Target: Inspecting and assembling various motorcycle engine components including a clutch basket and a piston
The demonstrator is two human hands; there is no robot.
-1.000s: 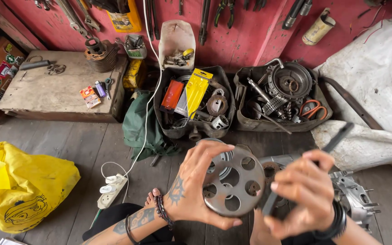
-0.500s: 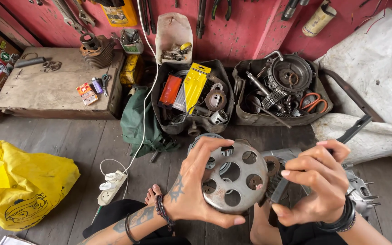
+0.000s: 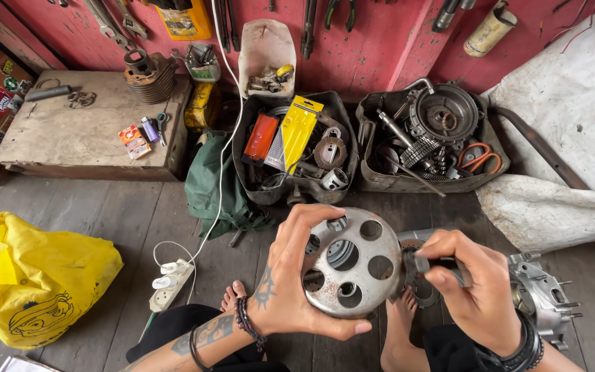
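The left hand (image 3: 290,275) wraps its fingers and thumb around a round, holed metal drum (image 3: 352,262), gripping it face-up above the lap. Just beside its rim, the right hand (image 3: 473,286) pinches a dark tool (image 3: 423,264) against the edge. Since half a second ago, that tool has dropped from slanting upward to lying low.

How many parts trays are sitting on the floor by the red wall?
2. One tray sits left of centre, holding packets and small parts; the other tray sits right of it, holding gears and scissors. Others may lie out of view.
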